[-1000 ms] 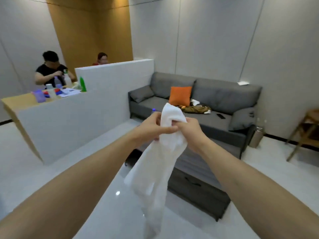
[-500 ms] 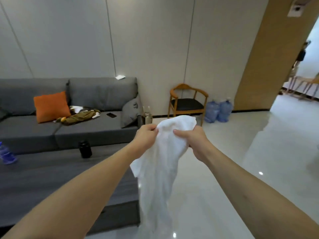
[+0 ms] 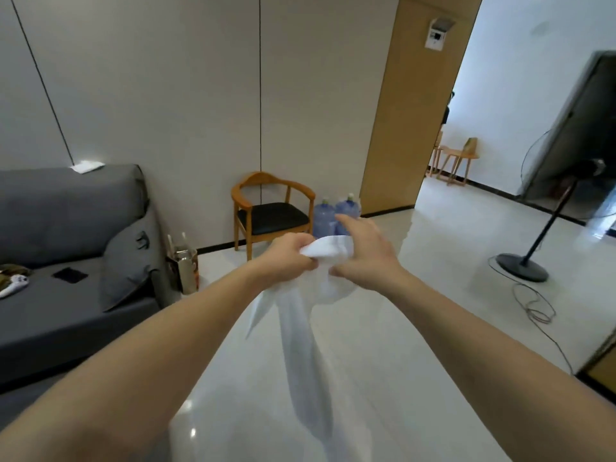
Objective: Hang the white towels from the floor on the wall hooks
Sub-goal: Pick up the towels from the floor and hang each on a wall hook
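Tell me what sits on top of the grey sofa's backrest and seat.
On the grey sofa's backrest lies a white sheet. On the seat: a dark flat device, a grey cushion, and at the left edge crumpled olive cloth with something white. The rest of the seat is out of frame.

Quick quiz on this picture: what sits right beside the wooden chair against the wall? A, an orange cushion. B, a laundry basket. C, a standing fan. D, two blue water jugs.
D: two blue water jugs stand on the floor just right of the wooden chair, behind the white towel held up by the left hand and right hand.
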`<move>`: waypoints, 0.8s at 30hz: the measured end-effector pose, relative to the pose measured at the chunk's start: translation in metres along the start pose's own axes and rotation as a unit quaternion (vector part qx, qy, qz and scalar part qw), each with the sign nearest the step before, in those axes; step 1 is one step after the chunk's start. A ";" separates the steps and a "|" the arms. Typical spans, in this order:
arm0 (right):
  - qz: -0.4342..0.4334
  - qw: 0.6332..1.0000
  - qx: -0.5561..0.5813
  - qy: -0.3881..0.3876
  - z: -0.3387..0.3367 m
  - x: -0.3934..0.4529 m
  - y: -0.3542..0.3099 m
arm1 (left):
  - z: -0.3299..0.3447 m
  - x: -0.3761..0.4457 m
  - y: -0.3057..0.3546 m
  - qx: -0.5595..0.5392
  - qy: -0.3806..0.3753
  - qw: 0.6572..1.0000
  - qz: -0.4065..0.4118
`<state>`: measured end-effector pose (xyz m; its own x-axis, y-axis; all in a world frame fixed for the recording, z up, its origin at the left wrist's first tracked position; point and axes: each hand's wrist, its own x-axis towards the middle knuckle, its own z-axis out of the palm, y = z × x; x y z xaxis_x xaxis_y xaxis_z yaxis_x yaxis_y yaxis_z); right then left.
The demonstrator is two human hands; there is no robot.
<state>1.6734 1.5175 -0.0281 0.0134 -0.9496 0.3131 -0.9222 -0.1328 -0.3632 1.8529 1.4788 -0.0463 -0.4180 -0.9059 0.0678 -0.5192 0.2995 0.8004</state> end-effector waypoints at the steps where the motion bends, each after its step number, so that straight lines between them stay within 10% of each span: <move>1: -0.007 0.999 -0.008 -0.038 0.009 0.016 -0.004 | -0.004 0.014 -0.004 0.009 -0.007 1.000 0.002; 13: -0.154 0.971 0.123 -0.135 0.176 0.229 -0.128 | -0.179 0.054 -0.187 0.199 0.183 0.944 -0.192; 24: -0.435 0.847 0.205 -0.228 0.264 0.353 -0.370 | -0.347 -0.078 -0.243 0.234 0.600 0.650 -0.404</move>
<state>2.1209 1.1567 -0.0147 0.8530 -0.4401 0.2804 -0.2764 -0.8368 -0.4726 2.2699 1.3732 -0.0393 0.8677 -0.3212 0.3794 -0.4957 -0.6147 0.6136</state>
